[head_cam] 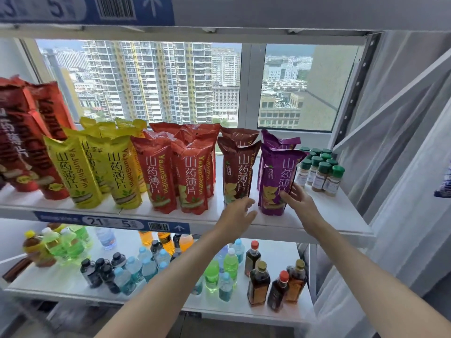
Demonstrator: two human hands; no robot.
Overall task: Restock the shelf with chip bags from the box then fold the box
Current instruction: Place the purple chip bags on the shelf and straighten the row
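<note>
Head view looks at a white shelf (329,213) where chip bags stand upright in colour groups: dark red at far left, then yellow bags (97,167), red bags (175,172), brown bags (238,167) and purple bags at the right. Both arms reach up to the front purple bag (278,176). The right hand (299,197) lies against the bag's lower right side, fingers spread and thumb on the printed front; whether it truly grips the bag I cannot tell. The left hand (238,214) is open with fingers loosely extended, just below the front brown bag and near the purple bag's lower left corner, holding nothing. Green-capped spice jars (322,170) stand right of the purple bags. On the shelf below, drink bottles (136,264) and dark sauce bottles (275,284) are grouped. No box shows in this view
</note>
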